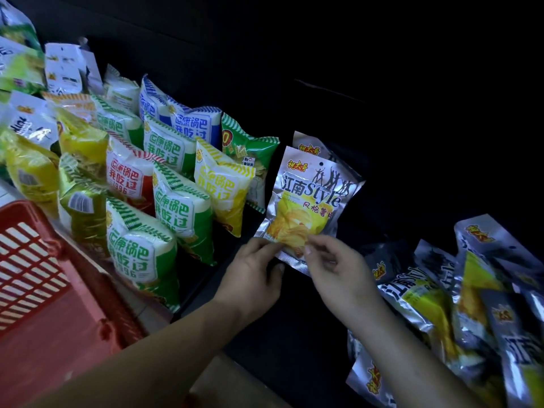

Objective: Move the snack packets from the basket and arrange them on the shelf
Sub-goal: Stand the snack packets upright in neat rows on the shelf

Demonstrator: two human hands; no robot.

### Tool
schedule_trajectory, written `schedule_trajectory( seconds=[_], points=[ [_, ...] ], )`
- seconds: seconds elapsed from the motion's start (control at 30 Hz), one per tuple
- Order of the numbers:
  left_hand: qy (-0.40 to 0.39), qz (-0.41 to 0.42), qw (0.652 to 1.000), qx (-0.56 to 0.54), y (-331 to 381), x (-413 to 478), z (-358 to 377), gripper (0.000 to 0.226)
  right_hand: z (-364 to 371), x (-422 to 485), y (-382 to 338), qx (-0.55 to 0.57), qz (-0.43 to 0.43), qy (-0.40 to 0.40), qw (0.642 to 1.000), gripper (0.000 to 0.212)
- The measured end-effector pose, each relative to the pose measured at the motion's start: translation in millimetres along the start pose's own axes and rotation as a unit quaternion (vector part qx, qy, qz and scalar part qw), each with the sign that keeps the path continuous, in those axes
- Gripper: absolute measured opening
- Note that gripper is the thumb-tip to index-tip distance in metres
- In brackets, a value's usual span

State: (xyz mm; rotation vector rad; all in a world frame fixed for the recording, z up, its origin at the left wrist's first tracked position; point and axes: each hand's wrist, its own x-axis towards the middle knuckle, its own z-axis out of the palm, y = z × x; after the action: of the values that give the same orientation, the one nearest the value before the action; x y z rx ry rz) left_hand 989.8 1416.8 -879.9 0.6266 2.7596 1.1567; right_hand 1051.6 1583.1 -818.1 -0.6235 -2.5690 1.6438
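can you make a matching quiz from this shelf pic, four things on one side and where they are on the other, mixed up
Things:
1. red basket
2. held silver packet
3. silver packet pile
4. green-white packets

Places:
A. lower right
B. centre, in both hands' grip
C. lower left
D. in rows, left of the held packet

Pairs: 1-C, 2-B, 3-A, 4-D

The left hand and right hand pinch its bottom edge.

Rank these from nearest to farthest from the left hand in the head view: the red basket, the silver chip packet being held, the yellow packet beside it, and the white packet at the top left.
1. Silver chip packet: pinched at its bottom edge by the left hand.
2. Yellow packet: just up-left.
3. Red basket: far left, at the frame edge.
4. White packet: top left, back row.
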Motion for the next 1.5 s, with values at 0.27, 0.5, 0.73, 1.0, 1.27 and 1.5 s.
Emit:
schedule_trajectory(
  seconds=[0.27,0.5,0.73,1.0,1.27,1.5],
  points=[
    [-0.07,-0.072,0.979,-0.176,73,-4,-6,0.033,-62,-47,-40,-0.076,0.015,-0.006,0.997,0.016],
    [-0.209,-0.081,0.948,-0.226,135,-24,9,0.02,-143,-101,-46,-0.211,0.059,0.038,0.975,0.005],
    [-0.256,-0.096,0.912,-0.307,166,-37,30,0.009,-185,-139,21,-0.342,0.068,0.165,0.922,0.043],
    [-0.206,-0.147,0.913,-0.32,187,-39,60,0.027,-193,-131,57,-0.348,0.073,0.082,0.931,0.063],
    [-0.201,-0.212,0.929,-0.228,235,-22,95,0.028,-232,-151,78,-0.376,0.122,0.111,0.912,0.055],
    [-0.198,-0.221,0.925,-0.239,266,3,70,0.011,-220,-138,46,-0.285,0.055,0.086,0.953,0.046]
  ],
)
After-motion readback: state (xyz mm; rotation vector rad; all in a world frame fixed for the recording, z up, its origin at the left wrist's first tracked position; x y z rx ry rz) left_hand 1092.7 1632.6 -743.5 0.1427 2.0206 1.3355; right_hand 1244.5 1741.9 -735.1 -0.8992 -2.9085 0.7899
